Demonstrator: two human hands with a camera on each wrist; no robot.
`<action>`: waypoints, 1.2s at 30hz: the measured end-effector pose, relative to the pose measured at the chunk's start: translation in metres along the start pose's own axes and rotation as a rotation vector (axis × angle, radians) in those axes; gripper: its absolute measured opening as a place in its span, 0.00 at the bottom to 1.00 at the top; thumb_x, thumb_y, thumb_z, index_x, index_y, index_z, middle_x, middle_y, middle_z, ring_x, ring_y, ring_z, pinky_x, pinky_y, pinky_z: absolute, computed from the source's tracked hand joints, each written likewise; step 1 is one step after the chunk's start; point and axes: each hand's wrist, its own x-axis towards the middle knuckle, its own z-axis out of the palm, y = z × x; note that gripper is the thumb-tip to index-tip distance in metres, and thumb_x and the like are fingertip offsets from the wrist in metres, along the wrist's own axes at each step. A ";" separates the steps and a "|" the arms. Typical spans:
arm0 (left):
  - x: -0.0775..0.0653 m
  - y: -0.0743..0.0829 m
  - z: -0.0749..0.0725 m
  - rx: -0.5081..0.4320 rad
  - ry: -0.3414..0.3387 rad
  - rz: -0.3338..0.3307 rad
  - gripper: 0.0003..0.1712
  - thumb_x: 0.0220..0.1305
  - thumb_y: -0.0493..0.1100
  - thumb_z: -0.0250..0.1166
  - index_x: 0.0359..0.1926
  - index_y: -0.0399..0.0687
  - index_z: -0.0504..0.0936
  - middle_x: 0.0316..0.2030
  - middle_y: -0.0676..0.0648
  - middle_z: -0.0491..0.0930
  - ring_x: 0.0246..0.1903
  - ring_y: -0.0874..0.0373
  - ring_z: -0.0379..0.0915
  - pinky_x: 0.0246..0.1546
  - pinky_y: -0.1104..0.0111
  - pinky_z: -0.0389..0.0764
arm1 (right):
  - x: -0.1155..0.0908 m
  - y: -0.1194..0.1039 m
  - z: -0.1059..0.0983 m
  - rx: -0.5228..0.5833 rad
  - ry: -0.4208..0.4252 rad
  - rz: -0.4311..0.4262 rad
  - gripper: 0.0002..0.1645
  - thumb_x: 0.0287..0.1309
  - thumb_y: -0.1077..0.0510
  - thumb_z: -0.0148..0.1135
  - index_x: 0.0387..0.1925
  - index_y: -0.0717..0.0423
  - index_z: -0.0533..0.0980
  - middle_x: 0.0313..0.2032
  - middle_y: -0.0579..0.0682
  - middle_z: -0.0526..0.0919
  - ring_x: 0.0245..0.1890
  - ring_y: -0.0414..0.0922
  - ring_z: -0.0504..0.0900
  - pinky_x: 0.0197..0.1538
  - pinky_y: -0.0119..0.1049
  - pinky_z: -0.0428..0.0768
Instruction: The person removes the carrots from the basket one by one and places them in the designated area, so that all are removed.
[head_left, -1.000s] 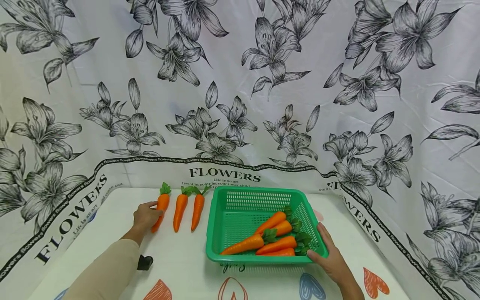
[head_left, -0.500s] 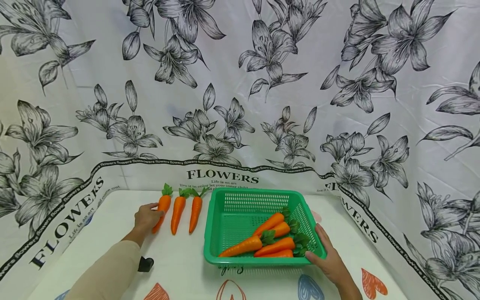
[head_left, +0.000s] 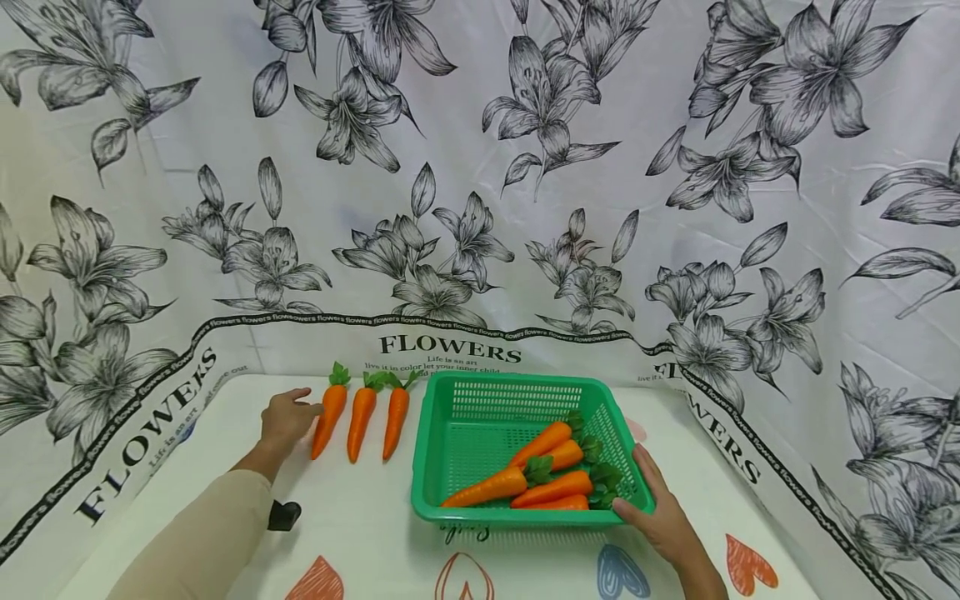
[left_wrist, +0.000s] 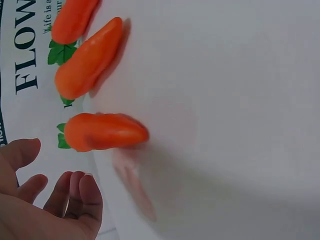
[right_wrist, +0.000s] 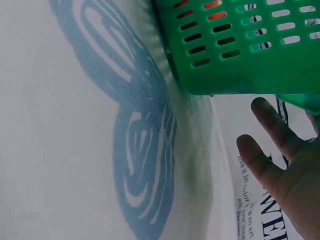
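Note:
My left hand (head_left: 285, 421) is just left of a carrot (head_left: 330, 421) with green leaves, the leftmost of three lying side by side on the table. In the left wrist view its loosely bent fingers (left_wrist: 90, 195) are apart from that carrot (left_wrist: 105, 132) and hold nothing. The middle carrot (head_left: 362, 423) and the right carrot (head_left: 396, 421) lie beside it. My right hand (head_left: 663, 517) grips the near right corner of a green plastic basket (head_left: 517, 518), thumb at the rim. Two fingers (right_wrist: 272, 127) stretch out below the basket wall in the right wrist view.
Several carrots (head_left: 551, 487) lie in the right part of the basket. The white tablecloth (head_left: 360, 525) carries printed hearts, among them a blue heart (head_left: 621, 573). A flower-printed curtain (head_left: 480, 275) stands behind the table and along both sides.
My left hand has let go of the leftmost carrot and drawn slightly away to the left. That carrot now lies a little nearer the other two. The right hand and basket have stayed put.

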 end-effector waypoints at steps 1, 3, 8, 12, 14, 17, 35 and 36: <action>0.001 0.001 -0.002 -0.017 -0.002 0.003 0.32 0.52 0.48 0.61 0.59 0.44 0.66 0.46 0.36 0.72 0.42 0.43 0.69 0.38 0.56 0.73 | 0.000 0.000 0.000 -0.001 0.001 0.004 0.47 0.49 0.58 0.61 0.66 0.44 0.45 0.65 0.43 0.40 0.62 0.50 0.39 0.55 0.58 0.46; 0.001 0.005 -0.008 -0.061 -0.011 -0.002 0.34 0.53 0.51 0.61 0.60 0.46 0.64 0.48 0.36 0.71 0.43 0.43 0.69 0.37 0.59 0.74 | -0.001 0.000 0.000 -0.003 -0.001 0.003 0.47 0.49 0.58 0.61 0.66 0.44 0.45 0.65 0.45 0.40 0.62 0.51 0.39 0.55 0.59 0.46; -0.002 0.024 -0.020 -0.189 -0.017 -0.015 0.37 0.52 0.53 0.61 0.62 0.49 0.61 0.50 0.38 0.71 0.44 0.44 0.70 0.35 0.62 0.76 | 0.000 0.000 -0.001 -0.001 -0.004 -0.001 0.48 0.49 0.58 0.61 0.66 0.44 0.44 0.65 0.45 0.40 0.62 0.51 0.39 0.55 0.59 0.46; -0.007 0.045 -0.022 -0.242 -0.022 0.036 0.37 0.52 0.54 0.61 0.62 0.50 0.61 0.50 0.40 0.71 0.45 0.45 0.69 0.37 0.61 0.75 | 0.000 -0.001 -0.001 0.001 -0.004 0.009 0.48 0.49 0.58 0.61 0.66 0.44 0.44 0.65 0.44 0.39 0.62 0.51 0.39 0.55 0.59 0.46; -0.008 0.055 -0.021 -0.275 -0.024 0.061 0.37 0.52 0.54 0.62 0.62 0.50 0.61 0.50 0.40 0.71 0.44 0.46 0.69 0.37 0.62 0.75 | 0.000 -0.001 -0.002 -0.001 0.000 0.011 0.48 0.49 0.58 0.61 0.66 0.44 0.44 0.65 0.45 0.39 0.62 0.51 0.39 0.55 0.60 0.46; -0.012 0.069 -0.020 -0.327 -0.024 0.076 0.36 0.51 0.54 0.62 0.61 0.51 0.63 0.49 0.42 0.71 0.42 0.48 0.69 0.35 0.64 0.76 | -0.001 -0.001 -0.002 0.008 -0.006 0.013 0.48 0.50 0.58 0.60 0.66 0.44 0.43 0.65 0.44 0.39 0.62 0.52 0.39 0.55 0.60 0.46; -0.044 0.126 -0.022 -0.686 -0.090 0.236 0.29 0.52 0.47 0.63 0.57 0.52 0.68 0.44 0.45 0.70 0.31 0.55 0.72 0.33 0.61 0.76 | -0.002 0.001 -0.001 0.013 -0.016 0.014 0.47 0.51 0.57 0.59 0.66 0.42 0.43 0.65 0.43 0.39 0.62 0.51 0.39 0.55 0.60 0.47; -0.046 0.129 -0.022 -0.699 -0.102 0.248 0.29 0.52 0.47 0.63 0.57 0.52 0.68 0.45 0.45 0.69 0.32 0.54 0.72 0.34 0.61 0.76 | -0.002 0.000 -0.001 0.015 -0.017 0.013 0.47 0.51 0.57 0.59 0.66 0.42 0.43 0.65 0.43 0.39 0.62 0.51 0.39 0.55 0.60 0.47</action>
